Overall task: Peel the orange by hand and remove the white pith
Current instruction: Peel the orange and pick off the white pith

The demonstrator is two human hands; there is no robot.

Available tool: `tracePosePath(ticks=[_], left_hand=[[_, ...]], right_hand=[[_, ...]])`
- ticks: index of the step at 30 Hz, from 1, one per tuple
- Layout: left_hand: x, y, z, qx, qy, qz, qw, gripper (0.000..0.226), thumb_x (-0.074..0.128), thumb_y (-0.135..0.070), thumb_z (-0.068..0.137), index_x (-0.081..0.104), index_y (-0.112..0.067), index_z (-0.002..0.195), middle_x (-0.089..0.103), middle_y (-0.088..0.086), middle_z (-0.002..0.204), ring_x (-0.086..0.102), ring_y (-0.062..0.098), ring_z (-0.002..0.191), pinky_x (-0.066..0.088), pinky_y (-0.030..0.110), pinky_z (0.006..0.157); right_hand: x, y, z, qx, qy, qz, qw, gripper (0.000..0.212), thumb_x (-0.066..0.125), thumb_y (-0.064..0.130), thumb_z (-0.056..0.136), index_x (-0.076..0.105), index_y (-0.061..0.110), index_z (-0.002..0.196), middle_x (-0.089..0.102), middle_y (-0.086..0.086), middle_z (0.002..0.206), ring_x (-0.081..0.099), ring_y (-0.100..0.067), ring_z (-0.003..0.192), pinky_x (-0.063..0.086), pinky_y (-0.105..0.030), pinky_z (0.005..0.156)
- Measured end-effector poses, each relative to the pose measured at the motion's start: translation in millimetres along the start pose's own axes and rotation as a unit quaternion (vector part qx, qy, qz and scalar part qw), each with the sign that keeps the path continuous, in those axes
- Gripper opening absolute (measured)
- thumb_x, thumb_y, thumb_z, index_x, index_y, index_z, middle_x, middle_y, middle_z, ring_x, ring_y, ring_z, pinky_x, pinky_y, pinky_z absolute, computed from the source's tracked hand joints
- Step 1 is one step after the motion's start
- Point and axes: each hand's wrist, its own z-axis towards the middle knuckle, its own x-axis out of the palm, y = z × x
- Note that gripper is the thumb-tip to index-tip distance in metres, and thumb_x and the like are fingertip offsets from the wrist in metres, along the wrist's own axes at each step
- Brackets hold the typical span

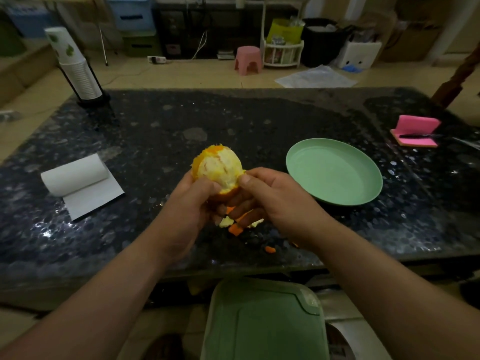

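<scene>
The right hand pinches the peel's edge at the right side of the orange between thumb and forefinger; the left hand curls its fingers round the lower left, thumb on the pale pith; the mostly bare orange is held over the middle of the worktop, nearer its front edge; peel scraps lie beneath the hands; a green plate sits towards the right edge; a paper roll lies near the left edge.
</scene>
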Motion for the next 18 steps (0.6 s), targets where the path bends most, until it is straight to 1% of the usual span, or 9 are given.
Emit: tracePosePath(ticks=[2, 4, 7, 10, 12, 14, 16, 18], left_hand=[[4.6, 2.3, -1.4, 0.007, -0.003, 0.008, 1.000, 0.046, 0.054, -0.025, 0.081, 0.058, -0.006, 0.122, 0.061, 0.006, 0.087, 0.055, 0.015, 0.068, 0.044, 0.028, 0.054], [8.8, 6.6, -2.4, 0.016, -0.011, 0.022, 1.000, 0.044, 0.055, -0.024, 0.080, 0.057, -0.009, 0.121, 0.063, 0.003, 0.088, 0.058, 0.013, 0.071, 0.046, 0.026, 0.055], [10.2, 12.8, -2.6, 0.023, -0.028, 0.069, 0.997, 0.049, 0.057, -0.029, 0.078, 0.055, -0.014, 0.125, 0.064, 0.001, 0.094, 0.062, 0.009, 0.076, 0.049, 0.023, 0.059], [10.7, 15.9, -4.7, 0.033, -0.033, 0.107, 0.993, 0.059, 0.063, -0.044, 0.070, 0.055, -0.028, 0.126, 0.067, -0.001, 0.101, 0.065, 0.008, 0.080, 0.050, 0.023, 0.062], [11.6, 16.3, -5.6, 0.038, -0.032, 0.111, 0.993, 0.064, 0.063, -0.050, 0.067, 0.053, -0.030, 0.127, 0.067, -0.002, 0.103, 0.065, 0.007, 0.082, 0.050, 0.022, 0.063], [10.6, 15.4, -5.2, 0.034, -0.038, 0.119, 0.992, 0.064, 0.062, -0.052, 0.066, 0.053, -0.032, 0.126, 0.067, -0.002, 0.104, 0.065, 0.008, 0.082, 0.050, 0.024, 0.064], [9.2, 13.4, -5.1, 0.027, -0.044, 0.131, 0.990, 0.058, 0.062, -0.051, 0.069, 0.053, -0.034, 0.123, 0.067, 0.000, 0.102, 0.064, 0.012, 0.081, 0.050, 0.029, 0.063], [8.8, 11.2, -5.1, 0.022, -0.050, 0.132, 0.990, 0.050, 0.061, -0.045, 0.076, 0.054, -0.031, 0.123, 0.066, 0.002, 0.100, 0.063, 0.013, 0.078, 0.049, 0.029, 0.061]], right_hand=[[2.2, 0.3, -0.8, 0.001, -0.016, -0.016, 1.000, 0.020, 0.052, 0.021, 0.109, 0.069, 0.010, 0.110, 0.080, -0.013, 0.092, 0.078, -0.031, 0.083, 0.065, -0.053, 0.079], [5.3, -2.2, -0.9, 0.005, -0.037, -0.040, 0.998, 0.019, 0.056, 0.021, 0.100, 0.069, 0.010, 0.107, 0.080, -0.013, 0.086, 0.078, -0.034, 0.079, 0.065, -0.052, 0.076], [7.7, -5.7, -1.6, 0.012, -0.063, -0.055, 0.996, 0.015, 0.058, 0.017, 0.098, 0.069, 0.010, 0.102, 0.079, -0.013, 0.082, 0.077, -0.034, 0.074, 0.061, -0.041, 0.064], [8.4, -6.3, -3.1, 0.022, -0.067, -0.053, 0.996, 0.013, 0.057, 0.014, 0.098, 0.069, 0.010, 0.097, 0.078, -0.011, 0.080, 0.076, -0.027, 0.069, 0.054, -0.030, 0.057], [10.0, -7.5, -2.9, 0.027, -0.070, -0.043, 0.996, 0.015, 0.055, 0.013, 0.098, 0.070, 0.009, 0.097, 0.078, -0.012, 0.081, 0.074, -0.025, 0.067, 0.052, -0.026, 0.055], [11.9, -9.2, -2.3, 0.029, -0.072, -0.019, 0.997, 0.018, 0.053, 0.012, 0.099, 0.071, 0.009, 0.100, 0.077, -0.015, 0.083, 0.071, -0.023, 0.067, 0.051, -0.024, 0.052], [13.6, -10.8, -1.9, 0.037, -0.074, 0.017, 0.996, 0.022, 0.051, 0.011, 0.101, 0.072, 0.009, 0.104, 0.076, -0.015, 0.084, 0.068, -0.018, 0.066, 0.050, -0.022, 0.051], [16.0, -11.3, -1.3, 0.050, -0.071, 0.059, 0.995, 0.026, 0.047, 0.010, 0.103, 0.073, 0.009, 0.109, 0.075, -0.011, 0.081, 0.066, -0.015, 0.066, 0.050, -0.023, 0.051]])
